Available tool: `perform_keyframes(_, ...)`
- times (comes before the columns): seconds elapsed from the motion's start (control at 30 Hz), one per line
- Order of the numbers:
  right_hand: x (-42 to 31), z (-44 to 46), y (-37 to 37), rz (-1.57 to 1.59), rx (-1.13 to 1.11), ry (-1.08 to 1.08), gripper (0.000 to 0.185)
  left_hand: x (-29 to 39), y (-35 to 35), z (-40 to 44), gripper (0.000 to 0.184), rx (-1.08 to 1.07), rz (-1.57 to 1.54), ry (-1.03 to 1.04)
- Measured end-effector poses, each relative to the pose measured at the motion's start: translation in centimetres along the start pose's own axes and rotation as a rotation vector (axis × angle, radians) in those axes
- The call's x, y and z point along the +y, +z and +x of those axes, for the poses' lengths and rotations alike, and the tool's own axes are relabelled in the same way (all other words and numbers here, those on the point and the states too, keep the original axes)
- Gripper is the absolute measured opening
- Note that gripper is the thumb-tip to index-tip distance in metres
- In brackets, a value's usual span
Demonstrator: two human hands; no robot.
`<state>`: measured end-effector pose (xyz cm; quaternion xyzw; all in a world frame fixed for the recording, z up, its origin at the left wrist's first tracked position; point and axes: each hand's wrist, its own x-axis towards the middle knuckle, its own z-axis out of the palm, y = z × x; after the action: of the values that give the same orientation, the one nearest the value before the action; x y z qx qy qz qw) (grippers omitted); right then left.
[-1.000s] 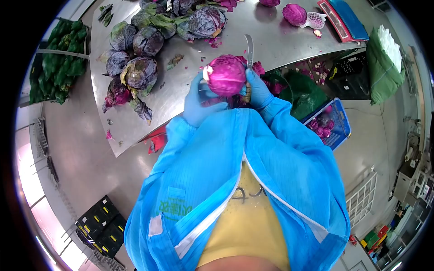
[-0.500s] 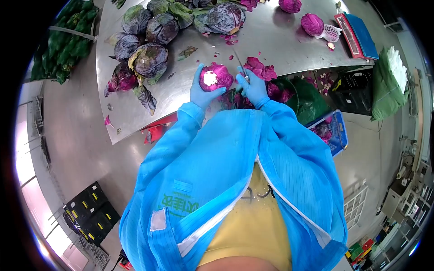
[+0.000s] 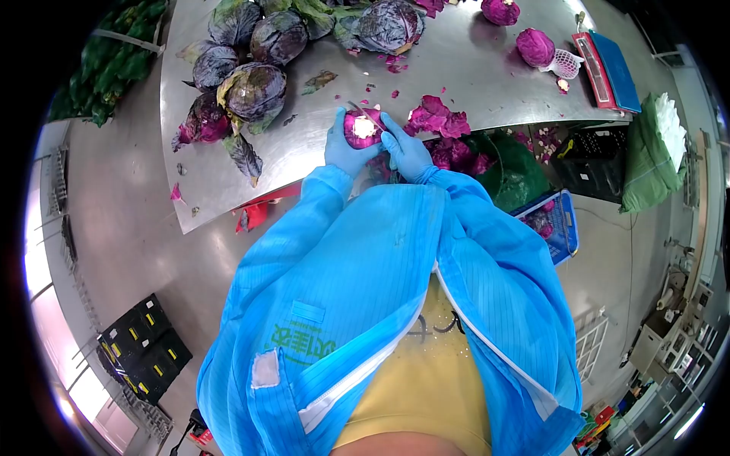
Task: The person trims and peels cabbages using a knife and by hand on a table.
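Observation:
My left hand (image 3: 347, 152), in a blue glove, is closed round the side of a peeled red cabbage (image 3: 354, 135) with its pale cut stem end facing up. My right hand (image 3: 408, 153), gloved too, is against the cabbage's other side with its fingers closed on a knife (image 3: 366, 114). The thin blade lies across the top of the cabbage by the stem; the handle is mostly hidden in the hand. Loose purple leaves (image 3: 439, 118) lie just beyond my right hand on the metal table (image 3: 319, 114).
Several unpeeled red cabbages (image 3: 255, 95) are piled at the table's left. Peeled ones (image 3: 535, 47) sit at the far right near a white foam net (image 3: 563, 64) and a blue-and-red box (image 3: 614, 70). A green bag (image 3: 511, 167) and a blue crate (image 3: 563, 228) stand below the edge.
My right hand has moved left to the cabbage, bringing the knife from pointing away over the table to across the stem end. My left hand still holds the cabbage.

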<state>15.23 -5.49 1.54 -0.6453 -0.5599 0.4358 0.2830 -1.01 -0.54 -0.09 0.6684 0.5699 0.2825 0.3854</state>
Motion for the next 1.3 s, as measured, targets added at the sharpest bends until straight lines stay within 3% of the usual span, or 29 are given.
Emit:
perform_keyframes(0.33, -2.4, 0.6, -1.1, -0.329, -0.011, 0.088, 0.056, 3.7, -1.2, 0.0, 0.112, -0.087, 0.190, -0.142)
perform_keyframes(0.7, -1.9, 1.3, -1.4, -0.358, 0.018, 0.137, 0.055, 4.9, -1.0, 0.5, 0.111, -0.114, 0.348, -0.161)
perform_keyframes(0.8, -1.2, 1.7, -1.3, -0.179, 0.034, 0.094, 0.056, 5.1, -1.0, 0.7, 0.112, -0.125, 0.367, -0.172)
perform_keyframes(0.9, -2.7, 1.2, -2.2, -0.372, 0.000, 0.170, 0.056, 6.0, -1.1, 0.7, 0.113, -0.147, 0.403, -0.189)
perform_keyframes(1.03, -1.4, 1.8, -1.7, -0.164, 0.023, 0.084, 0.055, 5.6, -1.0, 0.9, 0.115, -0.154, 0.427, -0.198)
perform_keyframes(1.1, -2.6, 1.5, -2.5, -0.399, 0.007, 0.139, 0.055, 5.8, -0.8, 1.2, 0.115, -0.164, 0.468, -0.192)
perform_keyframes(1.17, -1.5, 2.2, -2.2, -0.420, -0.009, 0.156, 0.056, 6.0, -0.9, 1.4, 0.114, -0.163, 0.470, -0.193)
perform_keyframes(1.23, -1.2, 2.3, -2.0, -0.241, 0.042, 0.085, 0.055, 6.0, -1.0, 1.2, 0.114, -0.174, 0.483, -0.200)
perform_keyframes(1.3, -2.3, 1.9, -2.9, -0.384, 0.029, 0.124, 0.055, 6.3, -0.9, 1.5, 0.113, -0.169, 0.484, -0.170)
